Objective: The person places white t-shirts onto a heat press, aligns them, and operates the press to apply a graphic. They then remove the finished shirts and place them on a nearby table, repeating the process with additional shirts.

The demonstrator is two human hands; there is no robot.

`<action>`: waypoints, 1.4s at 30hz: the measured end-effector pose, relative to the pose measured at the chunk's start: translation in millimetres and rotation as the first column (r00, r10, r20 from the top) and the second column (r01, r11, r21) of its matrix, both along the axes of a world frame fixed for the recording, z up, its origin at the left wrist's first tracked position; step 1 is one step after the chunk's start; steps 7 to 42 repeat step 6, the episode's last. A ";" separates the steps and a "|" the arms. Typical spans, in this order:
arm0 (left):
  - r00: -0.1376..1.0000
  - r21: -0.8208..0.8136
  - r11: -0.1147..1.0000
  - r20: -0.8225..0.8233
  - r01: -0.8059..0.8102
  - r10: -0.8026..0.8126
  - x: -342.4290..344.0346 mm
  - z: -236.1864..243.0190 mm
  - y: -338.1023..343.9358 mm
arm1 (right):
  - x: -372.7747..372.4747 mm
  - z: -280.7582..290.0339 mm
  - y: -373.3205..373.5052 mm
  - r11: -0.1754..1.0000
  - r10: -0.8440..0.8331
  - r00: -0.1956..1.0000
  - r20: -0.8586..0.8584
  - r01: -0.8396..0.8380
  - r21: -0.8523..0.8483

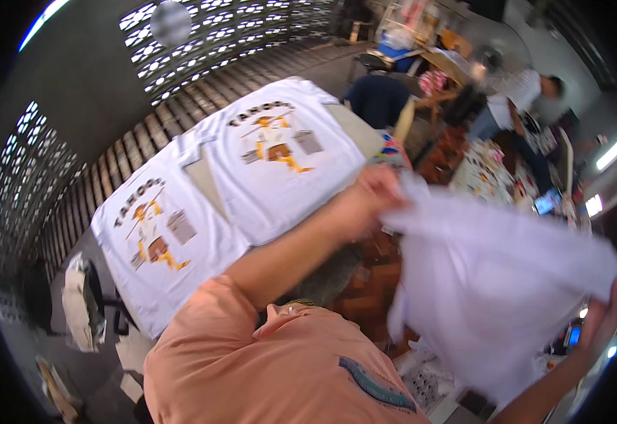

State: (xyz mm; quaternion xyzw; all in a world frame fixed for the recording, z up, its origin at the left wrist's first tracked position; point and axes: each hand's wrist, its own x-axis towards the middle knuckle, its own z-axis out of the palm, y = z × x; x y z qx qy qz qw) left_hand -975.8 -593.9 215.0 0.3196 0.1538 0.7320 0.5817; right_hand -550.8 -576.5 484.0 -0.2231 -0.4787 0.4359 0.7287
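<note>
A white T-shirt (485,283), blurred by motion and with no print visible, is stretched between my two hands on the right. My left hand (372,201) is closed on its upper left corner, the arm reaching across from an orange sleeve. At the far right my right hand (605,314) grips the opposite edge, its fingers partly hidden by the fabric. Two white T-shirts with a printed figure lie flat side by side on a table to the left: a nearer printed T-shirt (202,237) and a farther printed T-shirt (322,177). Neither hand touches them.
A person (520,106) in a white top bends over a cluttered work area at the back right. A dark chair (379,99) stands beyond the table. Cardboard pieces (78,311) lie at the lower left. A patterned block wall (230,42) runs along the back.
</note>
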 end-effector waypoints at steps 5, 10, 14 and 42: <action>0.431 0.452 0.407 -0.054 -0.794 0.901 -267.6 145.4 -260.2 | -309.5 15.3 6.3 0.847 0.530 0.848 -0.014 -0.530 -0.044; 0.250 0.331 0.255 -0.058 -0.909 0.966 -296.7 162.6 -310.7 | -325.9 14.6 -2.0 0.826 0.562 0.827 -0.013 -0.562 -0.046; 0.250 0.331 0.255 -0.058 -0.909 0.966 -296.7 162.6 -310.7 | -325.9 14.6 -2.0 0.826 0.562 0.827 -0.013 -0.562 -0.046; 0.250 0.331 0.255 -0.058 -0.909 0.966 -296.7 162.6 -310.7 | -325.9 14.6 -2.0 0.826 0.562 0.827 -0.013 -0.562 -0.046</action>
